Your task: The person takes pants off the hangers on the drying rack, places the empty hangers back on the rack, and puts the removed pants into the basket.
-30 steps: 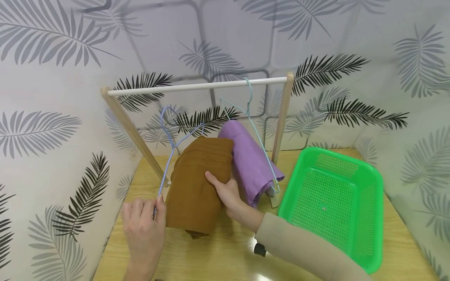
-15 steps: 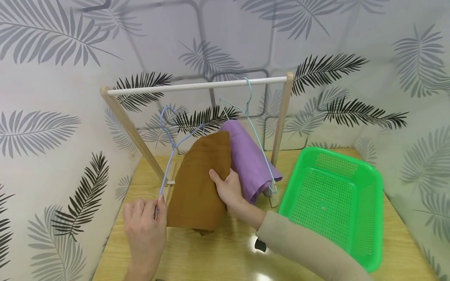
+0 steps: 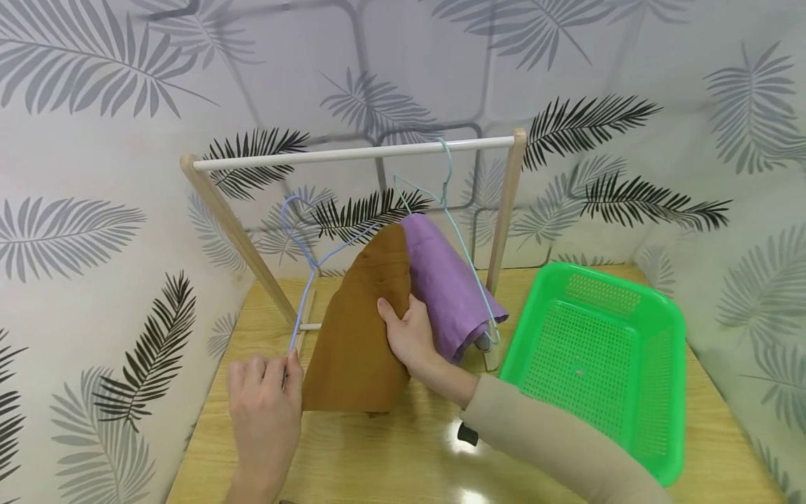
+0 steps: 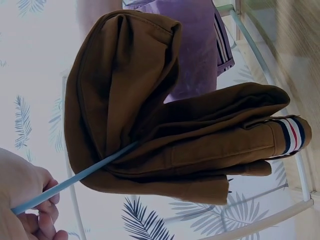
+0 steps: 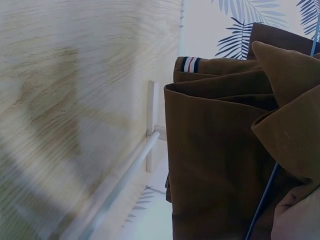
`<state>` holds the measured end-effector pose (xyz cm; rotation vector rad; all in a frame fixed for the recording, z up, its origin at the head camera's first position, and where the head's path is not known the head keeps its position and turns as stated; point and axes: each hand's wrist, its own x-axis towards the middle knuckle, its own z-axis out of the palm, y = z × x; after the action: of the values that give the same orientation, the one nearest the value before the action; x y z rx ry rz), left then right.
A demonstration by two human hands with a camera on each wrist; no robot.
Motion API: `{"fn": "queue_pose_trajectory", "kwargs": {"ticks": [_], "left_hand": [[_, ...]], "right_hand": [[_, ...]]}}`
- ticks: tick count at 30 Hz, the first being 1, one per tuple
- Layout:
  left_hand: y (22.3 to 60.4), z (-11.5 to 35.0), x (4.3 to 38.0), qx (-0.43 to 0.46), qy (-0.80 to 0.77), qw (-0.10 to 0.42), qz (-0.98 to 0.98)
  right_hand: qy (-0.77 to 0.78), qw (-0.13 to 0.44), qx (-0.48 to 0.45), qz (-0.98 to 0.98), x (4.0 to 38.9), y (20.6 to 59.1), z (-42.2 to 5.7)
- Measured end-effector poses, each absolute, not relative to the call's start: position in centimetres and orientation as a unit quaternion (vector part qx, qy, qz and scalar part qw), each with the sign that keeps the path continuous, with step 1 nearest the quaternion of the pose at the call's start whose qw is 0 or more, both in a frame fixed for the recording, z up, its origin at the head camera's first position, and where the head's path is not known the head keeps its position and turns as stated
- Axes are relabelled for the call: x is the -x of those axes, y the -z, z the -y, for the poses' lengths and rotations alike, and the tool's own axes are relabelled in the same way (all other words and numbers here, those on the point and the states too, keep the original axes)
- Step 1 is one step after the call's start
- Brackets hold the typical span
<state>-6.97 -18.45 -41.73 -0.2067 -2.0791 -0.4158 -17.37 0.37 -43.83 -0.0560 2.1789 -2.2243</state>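
Observation:
My left hand (image 3: 264,413) pinches the lower left corner of a blue wire hanger (image 3: 305,299), which is off the rack. A folded brown garment (image 3: 359,343) lies over the hanger's lower bar, and my right hand (image 3: 412,339) grips its right side, thumb on the front. In the left wrist view the hanger's bar (image 4: 75,177) runs into the fold of the brown cloth (image 4: 120,75). A striped band (image 4: 293,135) shows at one end of the garment. The right wrist view shows the garment's hanging layers (image 5: 215,150); its far side is hidden in the head view.
A small rack with a white rail (image 3: 352,155) stands behind my hands. A purple garment (image 3: 441,280) hangs from it on a light green hanger (image 3: 462,241), right behind the brown one. A green basket (image 3: 579,364) stands on the wooden table (image 3: 352,462) at the right.
The brown garment has shifted up and right, its left edge now more slanted. More of the blue hanger's right arm shows. My right hand rose slightly, and my left hand moved a little right.

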Motion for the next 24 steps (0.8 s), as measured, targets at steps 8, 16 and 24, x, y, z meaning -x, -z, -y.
{"fn": "queue_pose_trajectory", "kwargs": {"ticks": [8,16,24], "left_hand": [[41.7,18.4,6.9,0.076,0.156,0.455,0.874],[41.6,18.2,7.1,0.083,0.145,0.475,0.864],[41.5,18.1,6.9,0.079,0.141,0.475,0.865]], "right_hand": [[0.713,-0.011,0.045,-0.700,16.6,42.8,-0.5],[0.720,-0.021,0.071,-0.690,15.8,41.7,-0.9],[0.722,-0.018,0.085,-0.687,14.9,40.3,-1.7]]}}
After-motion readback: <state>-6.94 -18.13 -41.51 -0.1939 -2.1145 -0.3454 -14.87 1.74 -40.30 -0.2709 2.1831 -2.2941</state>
